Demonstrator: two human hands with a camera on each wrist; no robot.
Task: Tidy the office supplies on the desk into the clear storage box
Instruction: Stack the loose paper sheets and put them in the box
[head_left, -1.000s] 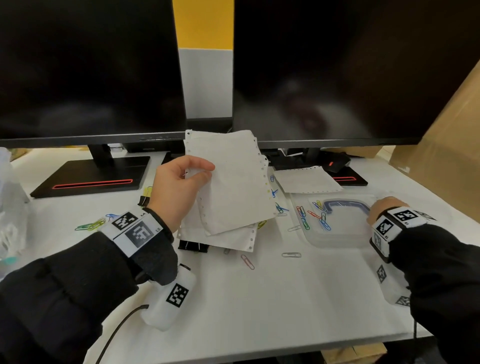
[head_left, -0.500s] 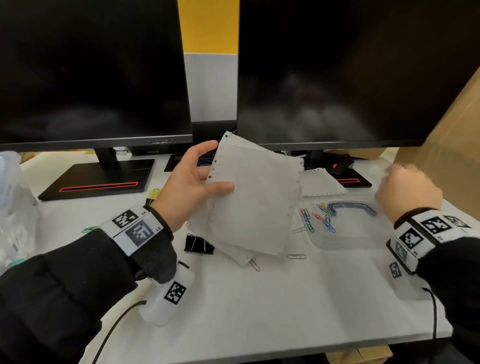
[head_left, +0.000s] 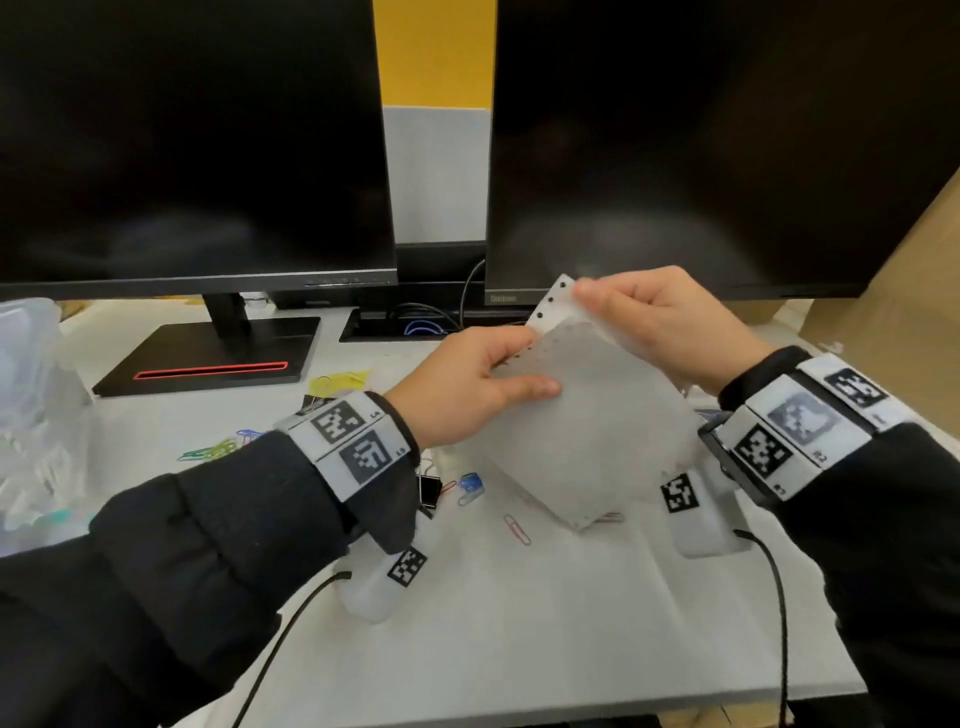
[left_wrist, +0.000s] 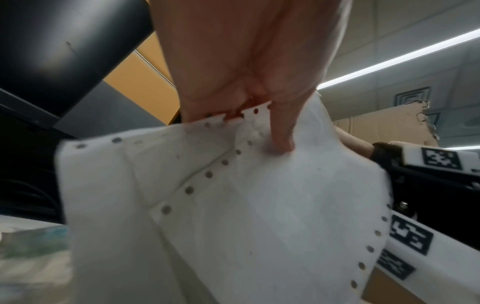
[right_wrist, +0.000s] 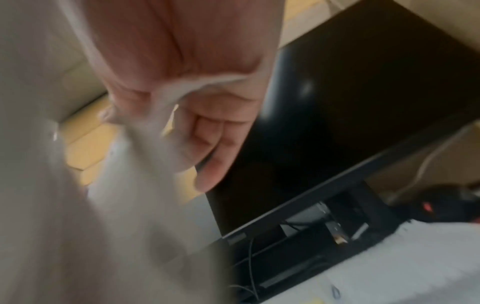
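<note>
- Both hands hold the loose white sheets of hole-punched paper up off the white surface, in front of the two dark monitors, probably to square them into one stack.
- The left hand pinches the left edge by thumb and fingers; the right hand grips the top corner.
- The sheets look thin, overlapping and askew, with rows of round holes along their edges.
- Coloured paper clips and a black binder clip lie scattered below; the clear box is out of sight.

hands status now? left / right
Left hand: pinching the perforated paper sheets near their punched edge.
Right hand: pinching the top corner of the same sheets.
</note>
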